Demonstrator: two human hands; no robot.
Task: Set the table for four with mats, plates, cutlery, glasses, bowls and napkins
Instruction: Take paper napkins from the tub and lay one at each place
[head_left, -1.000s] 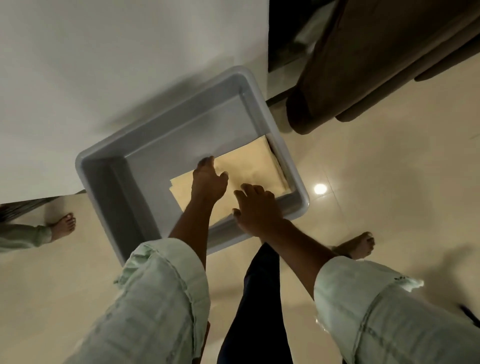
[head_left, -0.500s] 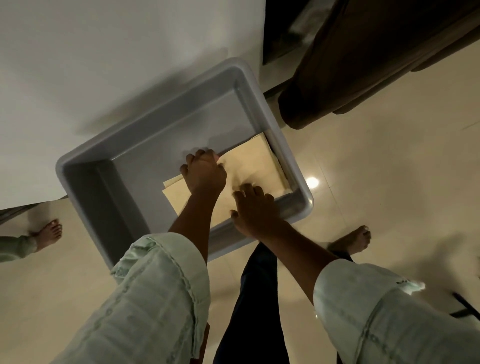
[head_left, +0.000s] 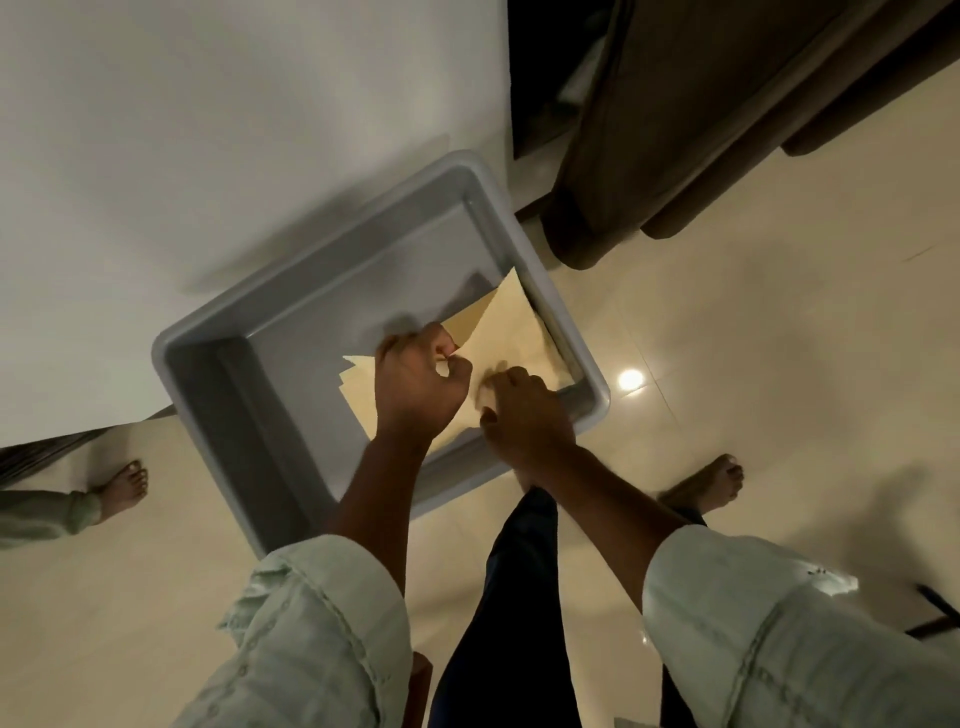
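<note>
At the far left of the grey plastic bin we see a bare foot on the cream tile floor, with a pale green trouser cuff behind it. The bin itself sits on the floor against the white wall; it is rectangular, with a rolled rim and steep sides, and its left half shows bare grey bottom.

In the right half of the bin lie the beige mats, thin flat sheets stacked loosely, their corners fanned out of line at the stack's left edge. One sheet's upper corner is lifted off the stack and bends toward the bin's far wall.

Our left hand is inside the bin over the stack, fingers curled and thumb pressed to them, pinching the edge of the raised mat. Our right hand is just right of it, at the bin's near rim; its fingers are bent down onto the stack, blurred, and we cannot tell whether they grip a sheet or only press on it.

Right of the bin, a ceiling light glares off the floor, a second bare foot stands, and brown curtains hang to the floor beyond the bin's far corner.
</note>
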